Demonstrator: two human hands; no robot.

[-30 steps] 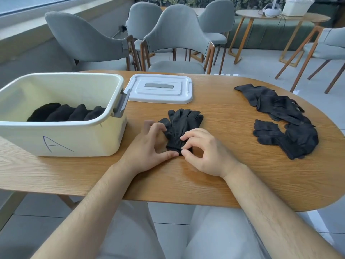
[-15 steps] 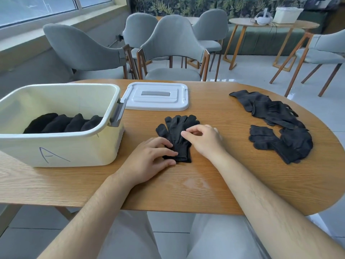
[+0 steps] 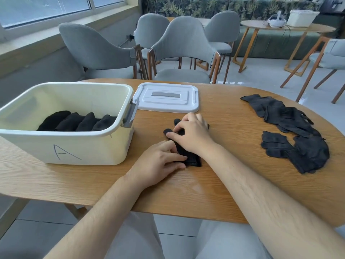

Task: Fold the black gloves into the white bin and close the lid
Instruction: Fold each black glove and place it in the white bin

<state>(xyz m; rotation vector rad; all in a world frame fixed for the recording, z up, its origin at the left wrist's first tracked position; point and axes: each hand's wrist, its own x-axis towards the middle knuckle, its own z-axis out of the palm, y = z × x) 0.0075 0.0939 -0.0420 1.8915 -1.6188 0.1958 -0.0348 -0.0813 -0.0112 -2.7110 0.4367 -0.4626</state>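
place: café-like lounge | cues: grey chairs (image 3: 179, 43), wooden tables (image 3: 233, 113), leaf-print bench (image 3: 214, 6)

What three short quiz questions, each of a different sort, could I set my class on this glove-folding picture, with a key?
1. True or false: the lid is shut on the bin.
2. Multiple choice: where does the left hand rest? A) on the bin's rim B) on the cuff end of the glove C) on the lid
3. Fill in: the right hand covers the glove's ____ end, while the unfolded pile of gloves lies to its right on the table.

Key: 1 false, the lid lies flat on the table behind the glove; 2 B; 3 finger.
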